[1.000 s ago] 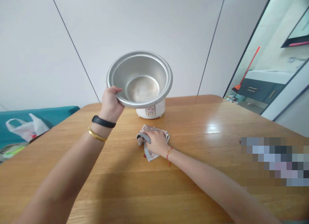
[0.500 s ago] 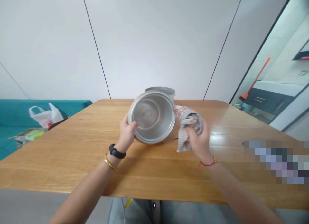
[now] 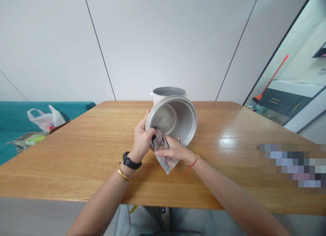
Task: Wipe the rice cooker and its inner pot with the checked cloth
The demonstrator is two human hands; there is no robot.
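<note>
A round metal inner pot (image 3: pixel 183 119) is tilted on its side above the table, its opening toward me. My left hand (image 3: pixel 144 135) grips its left rim, thumb over the edge and fingers behind the wall. Bunched in my right hand (image 3: pixel 174 149) is a patterned cloth (image 3: pixel 163 158), pressed against the pot's lower-left rim near my left thumb. One corner of the cloth hangs below the rim. Behind the pot stands a white rice cooker body (image 3: pixel 169 91) with a grey opening; its lower part is hidden.
The wooden table (image 3: pixel 102 151) runs up to a pale panelled wall. A blurred-out patch (image 3: pixel 292 166) covers something at the right. On a teal sofa (image 3: pixel 73 108) at left lies a white plastic bag (image 3: pixel 47 120). An orange-handled broom (image 3: pixel 275 76) stands in the room at right.
My right hand has brought the cloth from beside the pot leftward onto its lower-left rim. The pot has shifted slightly right and turned, with my left hand still on it.
</note>
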